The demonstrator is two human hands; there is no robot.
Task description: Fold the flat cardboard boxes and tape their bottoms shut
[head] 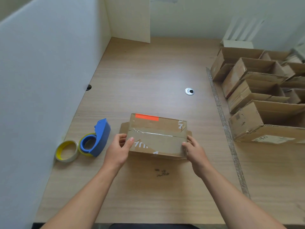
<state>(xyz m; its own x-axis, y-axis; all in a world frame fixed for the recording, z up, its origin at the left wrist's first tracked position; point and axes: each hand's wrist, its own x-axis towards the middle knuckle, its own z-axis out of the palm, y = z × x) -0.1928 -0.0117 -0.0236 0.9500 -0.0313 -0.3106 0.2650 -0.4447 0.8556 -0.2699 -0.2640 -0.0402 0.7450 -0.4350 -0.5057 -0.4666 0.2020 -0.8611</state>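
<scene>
Brown taped cardboard box (156, 136) on pale wooden bench (148, 71), left hand (118, 149) and right hand (195, 152) gripping its ends, blue tape dispenser (97, 138) nearby at left.

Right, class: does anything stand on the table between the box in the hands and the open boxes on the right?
Nothing upright. Between the box and the open boxes only a long clear strip lies flat on the table; lifted across, the box should pass over it.

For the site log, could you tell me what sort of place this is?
Probably a packing workstation: a partitioned wooden desk, a blue tape dispenser and open cardboard boxes lined up at right.
</scene>
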